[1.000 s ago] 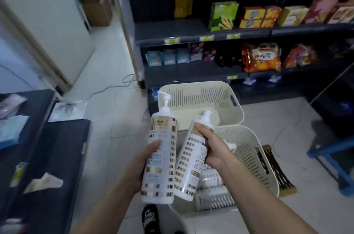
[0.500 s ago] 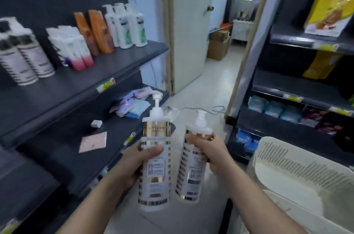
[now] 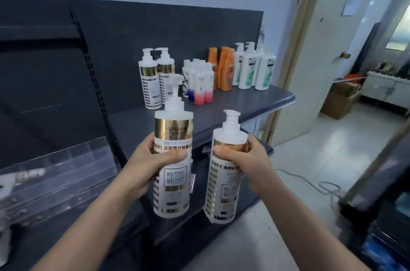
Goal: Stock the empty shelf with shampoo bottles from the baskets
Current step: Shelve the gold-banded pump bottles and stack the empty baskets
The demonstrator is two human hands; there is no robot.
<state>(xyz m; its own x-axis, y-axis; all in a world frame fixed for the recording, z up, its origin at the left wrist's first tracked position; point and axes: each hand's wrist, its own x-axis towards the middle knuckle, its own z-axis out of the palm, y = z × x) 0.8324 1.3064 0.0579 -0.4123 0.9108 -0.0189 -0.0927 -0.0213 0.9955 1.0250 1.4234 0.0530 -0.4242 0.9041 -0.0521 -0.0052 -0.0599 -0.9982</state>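
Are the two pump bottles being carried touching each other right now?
Apart. The head view shows a dark gap running the full height between the left bottle and the right bottle, from shoulders to bases.

The view swings from the baskets, now out of frame, to the dark shelf (image 3: pixel 221 111). Its stocked bottles (image 3: pixel 224 71) shift from 10 o'clock to 12 o'clock. The left hand (image 3: pixel 146 166) and right hand (image 3: pixel 246 162) carry the left pump bottle (image 3: pixel 173 182) and right pump bottle (image 3: pixel 224 186) from above the baskets to the shelf front. The right pump bottle goes from tilted to nearly upright.
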